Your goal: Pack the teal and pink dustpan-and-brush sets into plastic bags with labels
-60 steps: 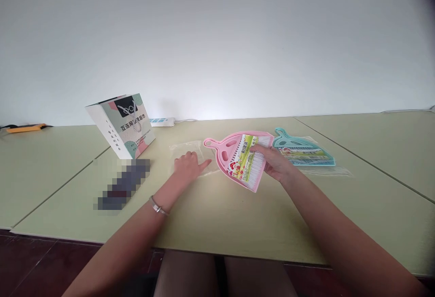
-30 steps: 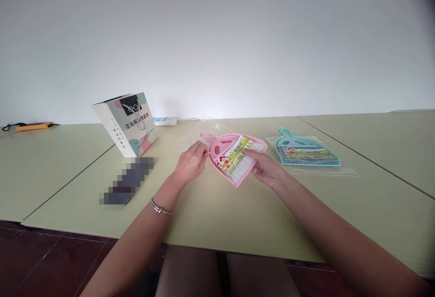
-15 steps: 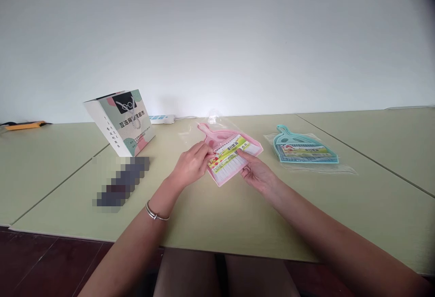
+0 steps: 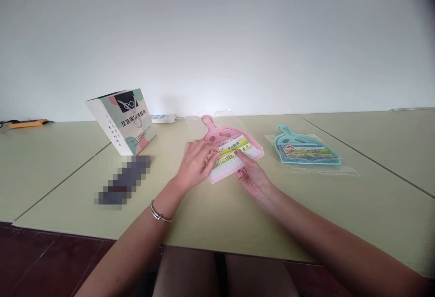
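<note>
A pink dustpan (image 4: 234, 133) with a white-bristled brush (image 4: 226, 168) nested in it is tilted up above the table in clear plastic. A printed label with yellow-green bands lies across the brush. My right hand (image 4: 254, 177) grips the front right edge, its thumb on top and its fingers underneath. At the left edge my left hand (image 4: 196, 163) is closed, thumb and fingertips together at the label's left end; whether they pinch the label or the plastic is hidden. To the right lies a blue-green dustpan set (image 4: 307, 147), flat on the table in its clear wrapper.
A paper bag (image 4: 125, 122) with a rope handle stands tilted at the left. In front of it a dark pixelated item (image 4: 124, 182) lies on the table (image 4: 217, 224). A white packet (image 4: 163, 119) and an orange item (image 4: 29, 124) lie near the wall.
My left fingers have shifted and curled over the label's left end. The pink dustpan's handle has swung slightly right and away, while my right hand keeps its grip.
</note>
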Tool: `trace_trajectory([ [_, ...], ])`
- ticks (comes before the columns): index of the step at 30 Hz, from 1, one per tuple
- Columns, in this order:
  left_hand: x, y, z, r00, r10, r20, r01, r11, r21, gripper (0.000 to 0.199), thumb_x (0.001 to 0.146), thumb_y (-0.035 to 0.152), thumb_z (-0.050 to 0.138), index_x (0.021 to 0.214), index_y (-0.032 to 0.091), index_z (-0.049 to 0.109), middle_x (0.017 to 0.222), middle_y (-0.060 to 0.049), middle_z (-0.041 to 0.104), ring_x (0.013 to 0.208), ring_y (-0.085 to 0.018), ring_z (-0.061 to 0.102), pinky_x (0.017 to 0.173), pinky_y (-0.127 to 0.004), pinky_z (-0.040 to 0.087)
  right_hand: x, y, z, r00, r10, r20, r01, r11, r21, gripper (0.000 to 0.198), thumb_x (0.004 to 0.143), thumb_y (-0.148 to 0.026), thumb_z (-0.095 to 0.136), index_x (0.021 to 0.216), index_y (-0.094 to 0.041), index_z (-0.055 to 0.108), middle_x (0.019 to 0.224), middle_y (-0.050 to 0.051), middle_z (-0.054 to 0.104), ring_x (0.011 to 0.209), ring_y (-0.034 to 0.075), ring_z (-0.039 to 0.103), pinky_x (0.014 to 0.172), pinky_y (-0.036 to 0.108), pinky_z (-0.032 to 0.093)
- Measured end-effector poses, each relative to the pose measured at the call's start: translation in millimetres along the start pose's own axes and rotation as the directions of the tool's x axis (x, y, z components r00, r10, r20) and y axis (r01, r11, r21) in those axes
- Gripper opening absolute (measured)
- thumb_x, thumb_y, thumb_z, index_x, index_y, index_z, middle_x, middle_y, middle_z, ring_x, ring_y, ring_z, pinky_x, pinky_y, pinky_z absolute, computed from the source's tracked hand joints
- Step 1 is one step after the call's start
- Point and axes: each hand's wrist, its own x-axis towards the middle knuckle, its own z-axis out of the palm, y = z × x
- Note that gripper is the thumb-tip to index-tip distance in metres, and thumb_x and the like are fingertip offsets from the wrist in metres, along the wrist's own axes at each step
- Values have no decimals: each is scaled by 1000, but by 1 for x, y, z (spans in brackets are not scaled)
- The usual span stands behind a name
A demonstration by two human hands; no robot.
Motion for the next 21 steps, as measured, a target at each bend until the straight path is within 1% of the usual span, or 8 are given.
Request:
trace_trajectory([
  [1, 0, -1, -1, 982, -135, -129, 130, 990, -48, 20, 88, 33, 47, 102, 20, 53, 106, -9, 60, 104, -22, 54, 93, -41, 40, 1, -1, -1, 1000, -11, -24, 11, 1000, 15, 17, 82, -11, 58, 94, -22, 62, 97, -2, 72, 100, 12, 65, 74, 15, 57],
  [3, 0, -2, -2, 848, -483, -218, 425, 865, -267, 38, 85, 38, 52, 117, 20, 44, 126, -13, 50, 116, -23, 48, 95, -41, 40, 3, -2, -2, 998, -29, -47, 30, 999, 31, 19, 81, -11, 59, 95, -24, 62, 98, -2, 72, 104, 12, 63, 75, 14, 57],
  [5, -3, -1, 0, 692, -716, 98, 647, 554, -524, 51, 82, 46, 53, 124, 19, 40, 133, -16, 46, 118, -24, 50, 90, -39, 46, 2, 0, -3, 999, -47, -26, 48, 999, 27, 19, 79, -14, 62, 96, -24, 62, 98, -2, 72, 105, 12, 63, 77, 14, 57],
  [7, -8, 2, 4, 611, -614, 499, 744, 232, -626, 54, 80, 50, 55, 122, 18, 45, 129, -15, 53, 113, -25, 55, 86, -37, 49, 1, 2, -2, 998, -51, 20, 51, 999, 3, 20, 78, -17, 65, 96, -24, 61, 99, -3, 72, 105, 12, 63, 78, 14, 57],
  [8, -10, 4, 6, 615, -511, 601, 749, 140, -647, 53, 78, 49, 59, 120, 19, 49, 126, -13, 57, 111, -25, 57, 86, -37, 49, 0, 4, -2, 998, -42, 39, 43, 999, -13, 20, 77, -18, 66, 96, -24, 62, 99, -3, 72, 104, 12, 63, 78, 14, 57],
  [12, -15, 3, 6, 679, -432, 594, 684, 76, -726, 52, 64, 35, 76, 110, 18, 60, 116, -8, 66, 106, -26, 61, 86, -36, 49, -3, -1, 0, 998, 53, 46, -48, 993, -105, 17, 78, -16, 64, 94, -23, 62, 96, -3, 73, 93, 11, 67, 73, 14, 58],
  [16, -16, -13, -11, 623, -516, 589, 702, 37, -711, 46, 60, 30, 77, 101, 14, 65, 105, -10, 71, 95, -27, 65, 81, -34, 51, 1, -23, -5, 962, 259, 93, -199, 887, -417, 13, 82, -25, 61, 91, -16, 65, 80, 5, 73, 67, 13, 69, 58, 19, 58],
  [21, -14, -22, -30, 592, -530, 607, 728, 31, -684, 41, 59, 25, 75, 97, 13, 67, 100, -9, 72, 90, -25, 67, 78, -33, 52, 7, -39, -14, 959, 237, 156, -61, 707, -705, 32, 77, -46, 64, 69, -15, 62, 42, -3, 53, 35, 7, 45, 32, 15, 36],
])
